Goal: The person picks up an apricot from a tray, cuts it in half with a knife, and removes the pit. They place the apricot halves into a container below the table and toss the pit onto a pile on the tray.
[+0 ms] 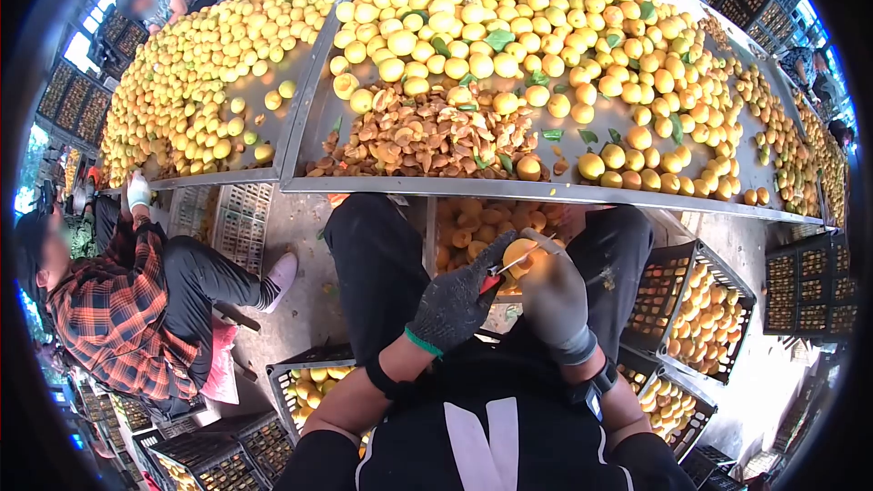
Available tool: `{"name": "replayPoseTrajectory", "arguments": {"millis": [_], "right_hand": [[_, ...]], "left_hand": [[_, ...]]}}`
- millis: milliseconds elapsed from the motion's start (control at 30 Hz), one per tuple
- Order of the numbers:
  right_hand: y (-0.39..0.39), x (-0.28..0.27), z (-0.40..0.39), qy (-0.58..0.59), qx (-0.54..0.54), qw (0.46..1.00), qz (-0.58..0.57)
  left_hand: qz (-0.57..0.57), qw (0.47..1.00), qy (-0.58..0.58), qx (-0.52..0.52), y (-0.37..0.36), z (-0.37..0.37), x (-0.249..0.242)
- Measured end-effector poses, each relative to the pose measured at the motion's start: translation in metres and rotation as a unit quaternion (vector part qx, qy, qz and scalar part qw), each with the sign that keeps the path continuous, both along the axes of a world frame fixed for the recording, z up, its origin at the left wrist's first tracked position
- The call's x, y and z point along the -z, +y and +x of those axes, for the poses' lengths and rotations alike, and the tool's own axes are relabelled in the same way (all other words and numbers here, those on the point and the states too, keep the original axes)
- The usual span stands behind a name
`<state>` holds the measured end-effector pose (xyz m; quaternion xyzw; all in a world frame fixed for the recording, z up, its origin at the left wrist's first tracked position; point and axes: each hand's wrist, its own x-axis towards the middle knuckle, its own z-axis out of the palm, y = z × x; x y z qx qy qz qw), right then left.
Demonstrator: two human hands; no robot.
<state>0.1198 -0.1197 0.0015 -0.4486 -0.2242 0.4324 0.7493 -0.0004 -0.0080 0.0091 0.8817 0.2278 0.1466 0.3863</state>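
Note:
My left hand (457, 303), in a dark grey knit glove with a green cuff, is closed around a small knife with a red handle (491, 284). The knife's thin blade lies against a yellow-orange fruit (521, 256). On the right, my right hand (556, 302), in a light grey glove, is closed on that fruit, its fingers partly blurred. Both hands are close together above my lap. Below and behind them, a crate of orange fruit (464, 229) shows between my knees, partly hidden by the hands.
A metal table (409, 185) with raised edges bears yellow fruit (473, 14), leaves and a pile of brown-orange scraps (436, 132). Black crates of fruit (705, 318) stand at my right, another (314, 391) at my left. A person in a plaid shirt (118, 309) sits at the left.

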Motion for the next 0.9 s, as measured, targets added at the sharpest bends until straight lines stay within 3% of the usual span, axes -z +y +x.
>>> {"name": "replayPoseTrajectory", "arguments": {"millis": [100,200,333,400,500,700,800,833,900], "right_hand": [[0.0,0.011,0.002,0.028,0.03,0.999,0.031],[0.0,0.013,0.009,-0.066,-0.018,0.998,0.0],[0.002,0.004,0.008,0.002,-0.032,0.999,-0.019],[0.001,0.003,0.013,0.052,-0.036,0.997,-0.036],[-0.005,0.01,0.032,-0.024,-0.094,0.988,-0.12],[0.001,0.01,0.039,-0.135,-0.095,0.977,-0.137],[0.007,0.006,0.034,-0.098,-0.088,0.989,-0.075],[0.007,0.011,0.03,-0.034,-0.074,0.995,-0.056],[0.01,0.022,0.03,0.028,-0.059,0.997,-0.038]], "left_hand": [[-0.03,0.999,0.038,0.004,0.003,0.003,0.006],[-0.053,0.999,-0.009,-0.001,0.004,0.004,0.016],[-0.063,0.998,0.008,0.011,0.006,0.0,0.031],[-0.131,0.99,0.003,0.047,0.008,-0.002,0.033],[-0.211,0.973,0.068,0.061,0.013,0.0,0.021],[-0.138,0.976,0.127,0.106,0.018,-0.001,0.015],[-0.173,0.971,0.137,0.089,0.019,0.0,0.015],[-0.173,0.971,0.136,0.089,0.018,0.001,0.018],[-0.127,0.989,0.059,0.046,0.015,0.003,0.031]]}}
